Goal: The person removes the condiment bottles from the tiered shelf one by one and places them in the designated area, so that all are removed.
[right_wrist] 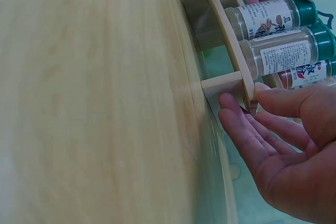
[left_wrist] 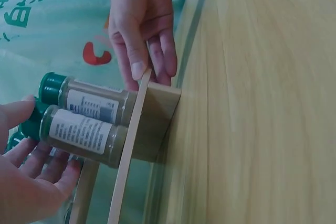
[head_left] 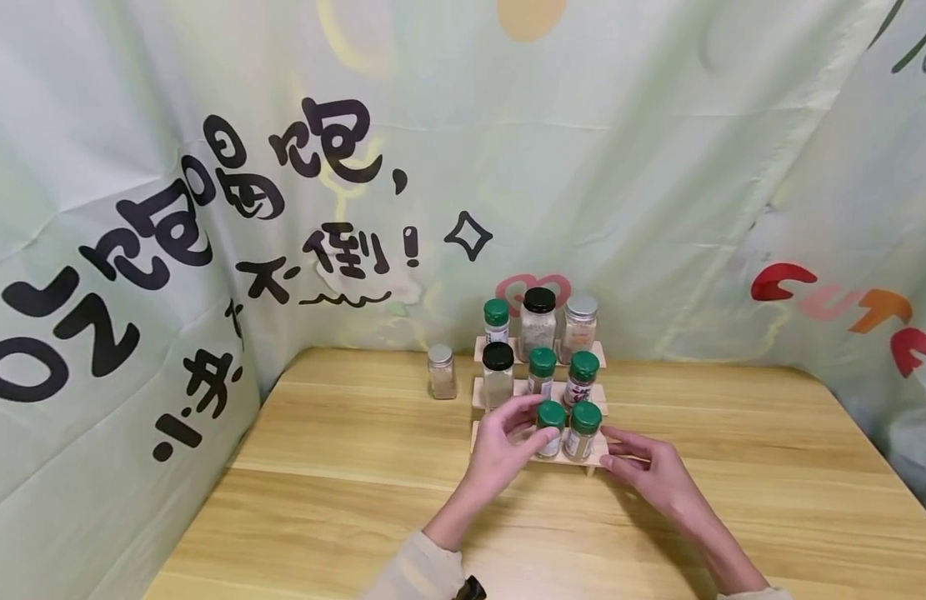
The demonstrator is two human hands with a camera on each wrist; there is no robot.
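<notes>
A three-tier wooden spice rack [head_left: 599, 353] holds several spice jars. On its lowest tier, my left hand [head_left: 500, 446] grips the left of two green-capped jars [head_left: 549, 439], thumb at the cap and fingers behind; the jar stands upright on the board. Close beside it is a second green-capped jar [head_left: 580, 444]. My right hand [head_left: 658, 477] pinches the right end of the lowest shelf board [right_wrist: 231, 45], its thumb [right_wrist: 273, 98] on the upper face and fingers underneath. In the left wrist view, white labels [left_wrist: 81, 131] show on both front jars.
A silver-capped jar [head_left: 442, 375] stands on the wooden table [head_left: 342, 467], left of the rack. Black-capped [head_left: 538, 325], silver-capped [head_left: 580, 325] and green-capped jars [head_left: 583, 379] fill the upper tiers. A printed curtain [head_left: 620, 167] hangs close behind the table.
</notes>
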